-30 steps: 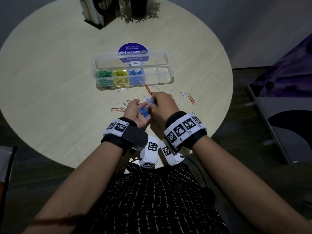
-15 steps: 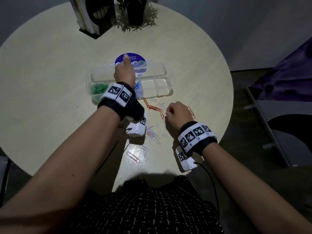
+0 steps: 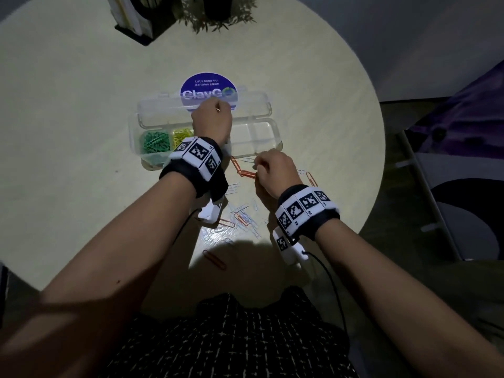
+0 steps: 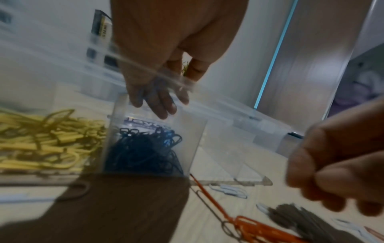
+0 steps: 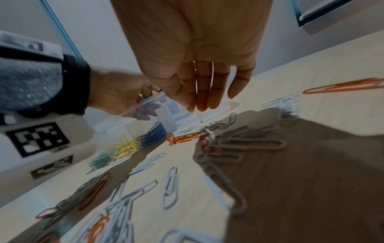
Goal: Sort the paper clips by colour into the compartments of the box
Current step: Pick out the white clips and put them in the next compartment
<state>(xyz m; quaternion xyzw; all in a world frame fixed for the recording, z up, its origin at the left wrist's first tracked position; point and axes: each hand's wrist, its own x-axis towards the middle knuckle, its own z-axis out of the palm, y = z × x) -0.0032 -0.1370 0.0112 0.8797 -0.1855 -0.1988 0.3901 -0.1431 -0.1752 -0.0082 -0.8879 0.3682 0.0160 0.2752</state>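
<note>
Round blue sticker (image 3: 208, 90) on the desk (image 3: 68, 105), behind the clear box (image 3: 272, 132): small white line reads "Let's keep our pantries clean"; large letters below read "ClayGo", the last letter drawn as a green-and-blue emblem. Lower edge of sticker hidden by the box lid and the left hand (image 3: 212, 121).

Wristbands (image 3: 304, 211) carry black-and-white square marker codes; tiny characters beside them not legible.

Left wrist view: spine print on a far upright item, too blurred to read.

Loose clips (image 3: 240, 216) lie on the table (image 3: 68, 186) before the box (image 3: 256, 137).
</note>
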